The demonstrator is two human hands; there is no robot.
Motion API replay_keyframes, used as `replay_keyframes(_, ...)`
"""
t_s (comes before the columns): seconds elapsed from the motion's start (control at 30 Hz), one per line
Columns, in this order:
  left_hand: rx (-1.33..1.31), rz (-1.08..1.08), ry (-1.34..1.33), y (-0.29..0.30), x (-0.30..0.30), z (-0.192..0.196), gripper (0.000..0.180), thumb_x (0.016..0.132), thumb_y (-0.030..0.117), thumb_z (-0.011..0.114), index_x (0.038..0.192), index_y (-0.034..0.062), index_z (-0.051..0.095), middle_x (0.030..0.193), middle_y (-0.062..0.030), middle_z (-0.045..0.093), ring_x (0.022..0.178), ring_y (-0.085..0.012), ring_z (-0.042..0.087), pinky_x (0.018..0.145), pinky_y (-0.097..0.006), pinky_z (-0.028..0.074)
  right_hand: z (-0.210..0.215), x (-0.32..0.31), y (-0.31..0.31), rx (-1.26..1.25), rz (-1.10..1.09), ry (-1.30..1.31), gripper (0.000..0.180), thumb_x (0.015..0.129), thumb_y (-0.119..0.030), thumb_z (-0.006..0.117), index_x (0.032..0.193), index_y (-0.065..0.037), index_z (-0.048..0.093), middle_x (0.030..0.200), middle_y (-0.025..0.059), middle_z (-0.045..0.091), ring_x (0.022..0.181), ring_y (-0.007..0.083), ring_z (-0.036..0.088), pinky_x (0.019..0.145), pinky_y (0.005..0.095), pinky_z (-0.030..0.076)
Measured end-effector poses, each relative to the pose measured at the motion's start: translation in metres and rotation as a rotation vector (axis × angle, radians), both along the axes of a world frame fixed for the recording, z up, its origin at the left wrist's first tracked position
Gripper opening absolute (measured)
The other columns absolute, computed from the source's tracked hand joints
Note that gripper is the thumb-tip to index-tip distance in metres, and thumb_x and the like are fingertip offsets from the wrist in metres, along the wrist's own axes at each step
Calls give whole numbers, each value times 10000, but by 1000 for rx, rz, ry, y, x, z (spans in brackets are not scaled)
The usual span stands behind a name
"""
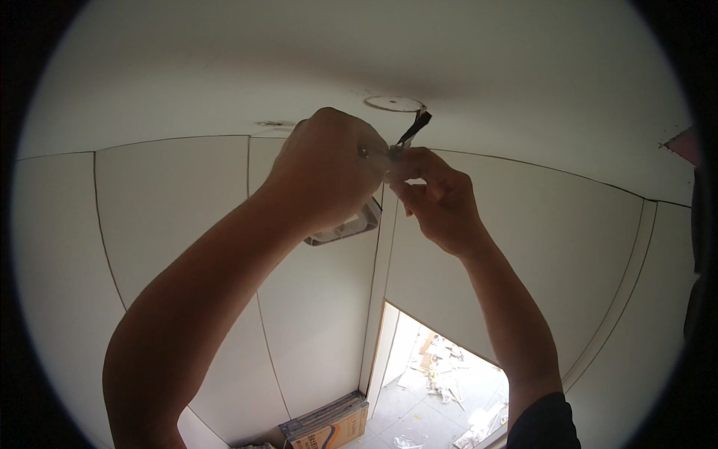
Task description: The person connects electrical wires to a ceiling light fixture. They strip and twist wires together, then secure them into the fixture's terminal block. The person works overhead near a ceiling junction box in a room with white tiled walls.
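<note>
White smooth ceiling (523,60) and pale flat wall panels (187,194) with dark seams fill the view. At the upper centre, the left hand (329,172) is curled, fingertips hidden, so I cannot tell its grip; the right hand (443,203) is pinching. Under the left hand is a grey rectangular plastic piece (368,218); above, a round white ceiling patch (395,103). Near its right edge hangs a thin black cable (415,128), its lower end in the right grip. Such a small hold may slip; hard pulling could damage the cable.
</note>
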State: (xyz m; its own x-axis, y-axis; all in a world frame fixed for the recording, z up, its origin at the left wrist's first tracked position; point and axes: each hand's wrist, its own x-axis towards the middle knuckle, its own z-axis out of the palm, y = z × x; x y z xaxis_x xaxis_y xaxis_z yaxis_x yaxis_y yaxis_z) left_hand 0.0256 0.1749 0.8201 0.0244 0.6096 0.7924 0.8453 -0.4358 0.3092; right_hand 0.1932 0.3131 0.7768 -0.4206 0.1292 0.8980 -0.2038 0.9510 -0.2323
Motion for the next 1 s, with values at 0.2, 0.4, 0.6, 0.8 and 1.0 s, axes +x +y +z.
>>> replay_keyframes(0.2, -7, 98, 25, -8, 5, 1, 228, 982, 142, 690, 1072, -43, 788, 804, -143, 751, 679, -190, 685, 683, -391, 574, 9, -5, -9, -48, -68, 140, 161, 1035, -59, 660, 1179, 0, 618, 1076, 89, 714, 884, 147, 714, 744, 314, 604)
replay_keyframes(0.4, 114, 228, 186, -4, 1, 9, 182, 972, 139, 672, 985, -2, 786, 764, -130, 745, 707, -229, 724, 742, -429, 586, 23, -4, -7, 26, -247, 52, 161, 1042, -95, 662, 1159, 12, 639, 971, 101, 755, 852, 135, 705, 748, 317, 581)
replay_keyframes(0.6, 467, 310, 358, 11, -2, 12, 90, 877, 137, 706, 865, 79, 773, 789, -117, 745, 772, -309, 742, 677, -438, 601, 24, -1, -5, 67, -212, 45, 165, 1072, -138, 629, 1148, 3, 666, 871, 55, 713, 747, 116, 642, 678, 299, 531)
replay_keyframes(0.8, 330, 288, 340, 3, 7, 12, 158, 1021, 193, 677, 1019, 90, 796, 740, -90, 745, 648, -237, 726, 733, -424, 578, 38, 12, -26, -262, -61, -73, 156, 1113, -180, 585, 1053, -57, 660, 711, -17, 571, 569, 39, 415, 492, 245, 316)
replay_keyframes(1.0, 534, 220, 315, 13, -7, 5, 201, 1017, 197, 707, 1108, 40, 794, 757, -105, 756, 636, -198, 724, 674, -381, 565, 38, 6, -29, -366, 165, -53, 153, 1070, -181, 597, 1105, -34, 620, 745, -15, 557, 570, 61, 398, 486, 267, 327)
